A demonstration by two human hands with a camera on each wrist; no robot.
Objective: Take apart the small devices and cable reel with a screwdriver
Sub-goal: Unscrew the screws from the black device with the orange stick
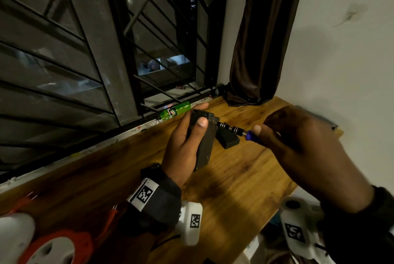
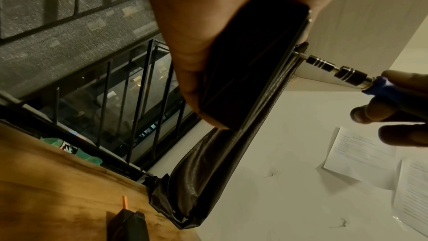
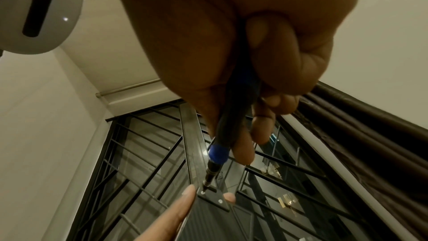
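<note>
I hold a flat black device [image 1: 202, 140] in my left hand [image 1: 183, 146], lifted above the wooden table [image 1: 245, 178], its top end toward the window grille [image 1: 149, 18]. My thumb lies curled across its face and my fingers wrap behind it, one fingertip showing past the top edge. My right hand [image 1: 302, 148] is closed round the blue handle of the screwdriver [image 1: 236, 130], fingertips pinching near the metal collar; the tip meets the device's top end plate beside a small screw [image 3: 220, 201].

On the table just beyond the device lies a second small black box [image 1: 228, 138]. A green bottle [image 1: 174, 111] lies along the window sill past my left fingers. The table's right edge runs below my right wrist, the wall close behind it. The orange and white cable reel [image 1: 53, 246] sits at the table's near left corner, well apart from the device.
</note>
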